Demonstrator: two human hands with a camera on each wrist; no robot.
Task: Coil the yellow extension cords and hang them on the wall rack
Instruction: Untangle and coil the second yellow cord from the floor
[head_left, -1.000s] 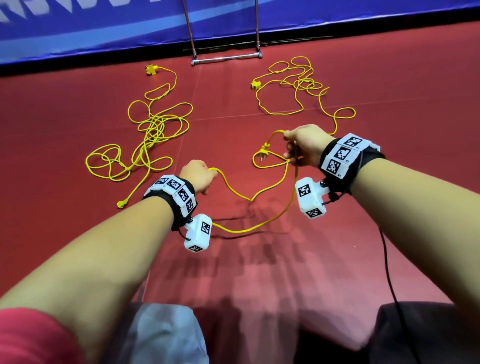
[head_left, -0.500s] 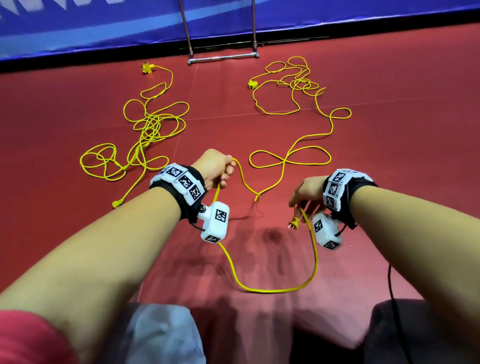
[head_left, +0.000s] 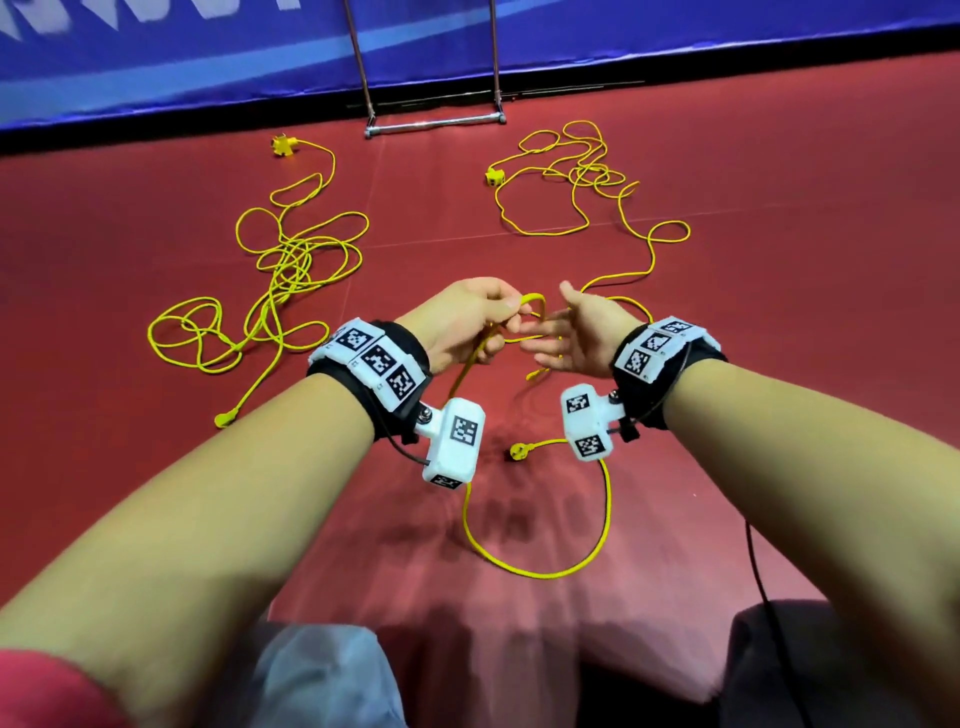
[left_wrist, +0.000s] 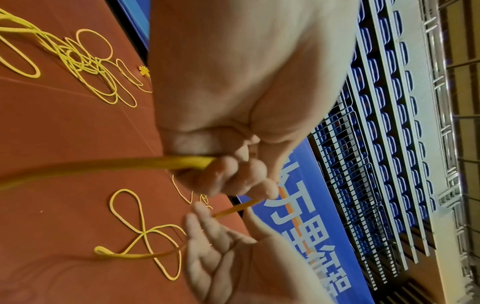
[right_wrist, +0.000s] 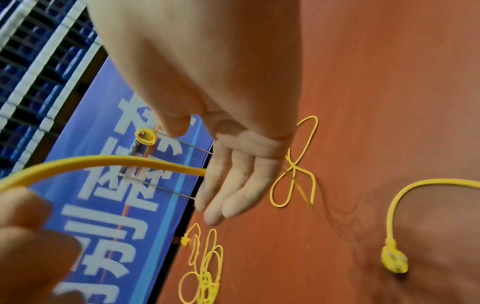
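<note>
My left hand (head_left: 483, 325) grips a loop of the right-hand yellow cord (head_left: 540, 571); in the left wrist view its fingers (left_wrist: 228, 176) curl round the cord (left_wrist: 130, 164). My right hand (head_left: 563, 338) is open just right of it, fingers (right_wrist: 228, 185) straight, with the cord (right_wrist: 116, 162) running against them. From the left hand the cord drops to a floor loop that ends at its plug (head_left: 519, 450), seen too as the plug (right_wrist: 394, 261). The rest trails back to a socket (head_left: 493, 176). A second yellow cord (head_left: 280, 280) lies tangled at the left.
The metal rack's base bar (head_left: 436, 124) stands at the far edge of the red floor, against a blue banner (head_left: 208, 62). The second cord's plug (head_left: 226, 419) and socket (head_left: 283, 145) lie on the floor. A black cable (head_left: 758, 582) hangs by my right arm.
My right hand let go of the cord near the plug, rose and opened beside the left hand. The plug now lies on the floor. The left hand lifted a little, still gripping the cord.
</note>
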